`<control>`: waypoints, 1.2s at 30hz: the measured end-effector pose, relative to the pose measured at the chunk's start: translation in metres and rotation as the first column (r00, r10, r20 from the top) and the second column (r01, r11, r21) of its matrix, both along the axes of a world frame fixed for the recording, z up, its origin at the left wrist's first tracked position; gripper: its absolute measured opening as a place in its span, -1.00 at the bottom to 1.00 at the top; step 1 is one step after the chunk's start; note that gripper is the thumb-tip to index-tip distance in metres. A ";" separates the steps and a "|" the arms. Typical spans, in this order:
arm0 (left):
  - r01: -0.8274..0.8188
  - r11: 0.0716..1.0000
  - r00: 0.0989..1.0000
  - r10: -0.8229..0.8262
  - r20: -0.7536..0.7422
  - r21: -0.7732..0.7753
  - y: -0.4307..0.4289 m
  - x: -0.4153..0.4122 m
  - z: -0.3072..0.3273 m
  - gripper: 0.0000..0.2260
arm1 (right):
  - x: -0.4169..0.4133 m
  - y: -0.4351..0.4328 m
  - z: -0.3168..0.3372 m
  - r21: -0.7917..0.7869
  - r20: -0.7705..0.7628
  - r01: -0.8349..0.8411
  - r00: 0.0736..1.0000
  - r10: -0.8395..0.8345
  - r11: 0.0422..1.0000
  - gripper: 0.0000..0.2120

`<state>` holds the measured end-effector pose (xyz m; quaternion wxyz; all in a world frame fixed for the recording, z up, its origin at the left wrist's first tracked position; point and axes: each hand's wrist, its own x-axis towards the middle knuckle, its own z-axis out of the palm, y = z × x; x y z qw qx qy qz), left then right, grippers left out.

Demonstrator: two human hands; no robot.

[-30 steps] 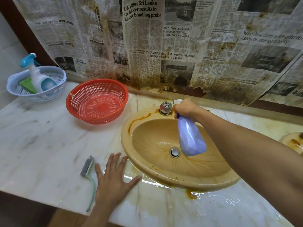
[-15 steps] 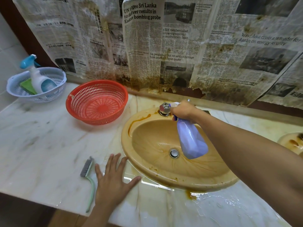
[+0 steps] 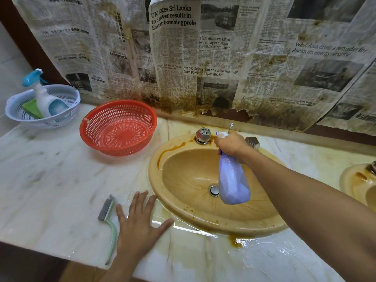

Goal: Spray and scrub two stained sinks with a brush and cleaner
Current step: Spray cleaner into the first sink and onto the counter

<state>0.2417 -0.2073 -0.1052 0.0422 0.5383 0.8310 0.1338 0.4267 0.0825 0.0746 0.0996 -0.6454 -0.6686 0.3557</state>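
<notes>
A tan oval sink point(image 3: 189, 174) with brown stains on its rim sits in the marble counter. Above its bowl my right hand point(image 3: 231, 144) grips the neck of a purple spray bottle point(image 3: 233, 183), nozzle toward the left tap point(image 3: 202, 135). My left hand point(image 3: 138, 222) rests flat with spread fingers on the wet counter just left of the sink. Beside that hand lies a green-handled brush point(image 3: 107, 218) with grey bristles. A second stained sink point(image 3: 358, 182) shows partly at the right edge.
A red mesh basket point(image 3: 118, 127) stands behind the brush. A pale blue basket point(image 3: 42, 106) at far left holds a white spray bottle point(image 3: 45, 98) and a green sponge. Stained newspaper point(image 3: 203, 58) covers the wall. The marble counter point(image 3: 46, 169) is wet near the front.
My right hand with the purple bottle has dipped slightly lower and nearer the left tap. My left hand and the brush have stayed put.
</notes>
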 end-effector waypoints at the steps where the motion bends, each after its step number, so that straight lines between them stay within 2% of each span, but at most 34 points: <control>1: 0.000 1.000 1.000 0.000 0.003 0.002 0.000 0.000 0.000 -0.20 | 0.000 -0.002 0.000 -0.018 -0.014 0.002 1.000 -0.002 1.000 -0.72; 6: -0.007 1.000 1.000 0.007 0.011 -0.006 -0.001 0.000 0.001 -0.19 | -0.008 -0.017 -0.004 -0.063 -0.043 -0.051 0.998 0.049 0.997 -0.79; 9: -0.011 1.000 1.000 0.012 0.013 -0.008 0.000 -0.001 0.000 -0.20 | -0.013 -0.025 -0.011 -0.098 -0.081 -0.087 0.994 0.079 0.991 -0.73; 13: -0.008 1.000 1.000 0.008 0.009 -0.003 0.000 -0.001 -0.002 -0.20 | -0.018 -0.035 -0.015 -0.100 -0.114 -0.125 0.987 0.113 0.987 -0.79; 17: -0.010 1.000 1.000 0.009 0.020 0.013 -0.001 -0.001 -0.001 -0.20 | -0.023 -0.042 -0.014 -0.113 -0.127 -0.167 0.980 0.153 0.979 -0.75; 30: -0.008 1.000 1.000 0.008 0.021 -0.004 0.000 -0.001 0.003 -0.16 | -0.039 -0.046 -0.012 -0.055 -0.095 -0.141 0.986 0.135 0.988 -0.82; 36: -0.007 1.000 1.000 0.007 0.012 -0.005 0.000 -0.001 0.005 -0.15 | -0.045 -0.049 -0.010 -0.059 -0.075 -0.113 0.991 0.108 0.992 -0.77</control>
